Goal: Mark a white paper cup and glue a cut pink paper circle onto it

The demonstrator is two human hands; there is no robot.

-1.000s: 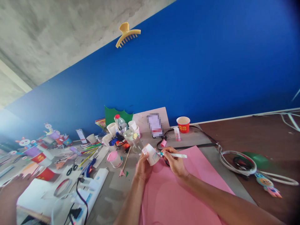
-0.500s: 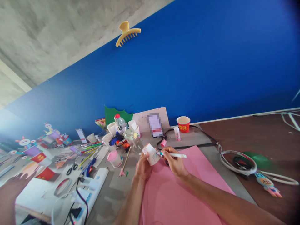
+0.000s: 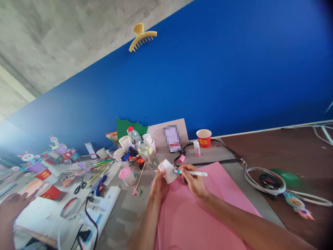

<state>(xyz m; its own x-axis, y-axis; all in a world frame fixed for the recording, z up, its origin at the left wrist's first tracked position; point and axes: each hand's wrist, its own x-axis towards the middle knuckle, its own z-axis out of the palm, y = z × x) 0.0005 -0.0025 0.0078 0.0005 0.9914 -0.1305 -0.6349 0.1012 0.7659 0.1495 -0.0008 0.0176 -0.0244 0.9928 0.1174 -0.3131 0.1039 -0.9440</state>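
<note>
My left hand (image 3: 159,184) grips a white paper cup (image 3: 170,173) from its left side, the cup tilted above the pink paper (image 3: 197,211). Pink and teal marks show on the cup's wall. Between the fingers of my right hand (image 3: 194,182) is a white marker (image 3: 199,173), its teal tip at or very near the cup's side. Left of the cup stands a small cup with a pink cover (image 3: 127,176). A stick with a pink triangular end (image 3: 135,191) lies beside it.
A glass jar (image 3: 148,156), a red paper cup (image 3: 204,138) and a glue stick (image 3: 197,148) stand behind my hands. To the left are a power strip (image 3: 106,205), a glue gun (image 3: 99,185), scissors (image 3: 80,188) and another person's hand (image 3: 15,205). A coiled cable (image 3: 265,180) lies right.
Additional teal strokes show on the cup's side. The marker tip has shifted very slightly; both hands stay almost in place. The other person's hand at left has moved a little leftward.
</note>
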